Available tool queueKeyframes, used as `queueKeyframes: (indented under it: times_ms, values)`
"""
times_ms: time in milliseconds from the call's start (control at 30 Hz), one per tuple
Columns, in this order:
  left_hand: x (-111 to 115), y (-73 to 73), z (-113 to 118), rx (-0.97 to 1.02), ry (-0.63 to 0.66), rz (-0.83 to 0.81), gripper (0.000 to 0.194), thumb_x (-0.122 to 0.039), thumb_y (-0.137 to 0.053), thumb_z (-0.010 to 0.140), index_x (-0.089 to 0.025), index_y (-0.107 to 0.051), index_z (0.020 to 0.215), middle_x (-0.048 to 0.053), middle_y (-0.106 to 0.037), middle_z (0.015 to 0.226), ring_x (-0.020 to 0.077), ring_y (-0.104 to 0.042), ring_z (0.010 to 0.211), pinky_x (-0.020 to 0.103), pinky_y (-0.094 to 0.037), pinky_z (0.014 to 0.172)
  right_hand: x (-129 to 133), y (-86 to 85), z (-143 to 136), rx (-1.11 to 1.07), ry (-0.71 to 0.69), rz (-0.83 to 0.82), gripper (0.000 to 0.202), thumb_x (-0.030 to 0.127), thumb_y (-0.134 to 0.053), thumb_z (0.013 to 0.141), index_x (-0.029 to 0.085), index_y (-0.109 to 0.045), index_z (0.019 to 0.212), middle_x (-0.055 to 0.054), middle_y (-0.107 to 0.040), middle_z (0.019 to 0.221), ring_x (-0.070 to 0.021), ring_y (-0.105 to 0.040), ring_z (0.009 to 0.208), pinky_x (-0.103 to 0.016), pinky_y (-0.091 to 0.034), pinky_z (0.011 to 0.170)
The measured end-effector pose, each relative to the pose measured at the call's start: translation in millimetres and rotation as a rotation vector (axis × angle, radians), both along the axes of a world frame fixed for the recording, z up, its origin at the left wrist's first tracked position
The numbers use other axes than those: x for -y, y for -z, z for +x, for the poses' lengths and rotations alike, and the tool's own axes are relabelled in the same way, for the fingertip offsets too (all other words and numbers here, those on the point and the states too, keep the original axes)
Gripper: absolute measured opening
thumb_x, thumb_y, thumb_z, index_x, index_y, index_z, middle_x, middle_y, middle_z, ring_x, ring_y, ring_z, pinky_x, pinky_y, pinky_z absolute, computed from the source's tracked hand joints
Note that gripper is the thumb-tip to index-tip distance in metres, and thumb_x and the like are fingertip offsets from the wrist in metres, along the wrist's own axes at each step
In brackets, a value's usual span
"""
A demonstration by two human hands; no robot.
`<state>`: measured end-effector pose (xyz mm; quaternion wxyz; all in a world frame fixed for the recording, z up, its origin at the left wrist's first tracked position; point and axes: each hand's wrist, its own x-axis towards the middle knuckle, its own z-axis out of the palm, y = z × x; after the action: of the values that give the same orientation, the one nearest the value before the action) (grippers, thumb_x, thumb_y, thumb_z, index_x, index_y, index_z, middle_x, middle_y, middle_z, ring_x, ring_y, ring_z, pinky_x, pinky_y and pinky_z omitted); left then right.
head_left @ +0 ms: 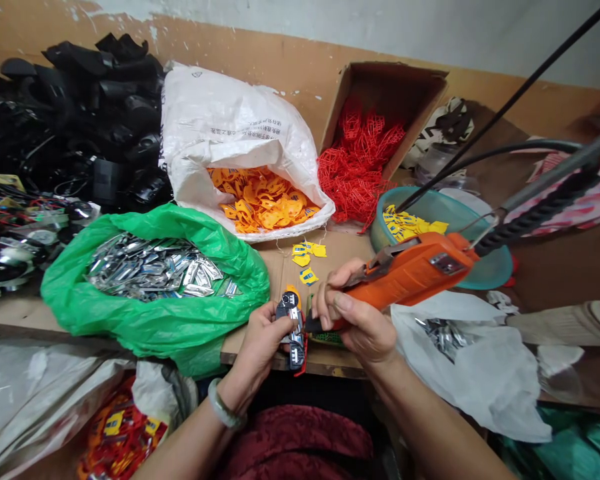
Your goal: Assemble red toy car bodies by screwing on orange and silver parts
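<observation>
My left hand (263, 340) is closed on a small black, orange and red plastic assembly (296, 343) at the table's front edge, the thumb lying on its face. My right hand (363, 323) is wrapped around an orange electric screwdriver (410, 270), which hangs from a spring and a black cable at the upper right. The screwdriver's dark front end points left, close to the assembly; whether its tip touches it I cannot tell. Behind my hands lie several loose yellow labelled pieces (309, 252). A green mesh basket (327, 338) is partly hidden under my right hand.
A green bag (240, 267) of metal strips and a white sack (240, 120) of orange parts stand left. Behind are a cardboard box (395, 77) of red frames and a teal basin (490, 270) with yellow pieces. Black housings (90, 113) pile up far left; white plastic (495, 373) lies right.
</observation>
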<state>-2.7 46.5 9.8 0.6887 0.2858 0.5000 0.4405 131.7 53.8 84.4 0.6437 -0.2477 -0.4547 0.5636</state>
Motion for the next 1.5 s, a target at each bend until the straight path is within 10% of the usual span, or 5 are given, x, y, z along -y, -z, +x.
queueKeyframes:
  times_ms: [1500]
  values:
    - [-0.8, 1.1, -1.7, -0.004, 0.015, -0.013, 0.014, -0.020, -0.069, 0.058, -0.016, -0.064, 0.071, -0.004, -0.063, 0.055, 0.0083, -0.051, 0.043, 0.017, -0.035, 0.041, -1.6, 1.3, -1.5, 0.026, 0.024, -0.056, 0.017, 0.026, -0.071, 0.080, 0.021, -0.059, 0.091, 0.008, -0.050, 0.054, -0.0122, -0.049, 0.043, -0.028, -0.043, 0.049]
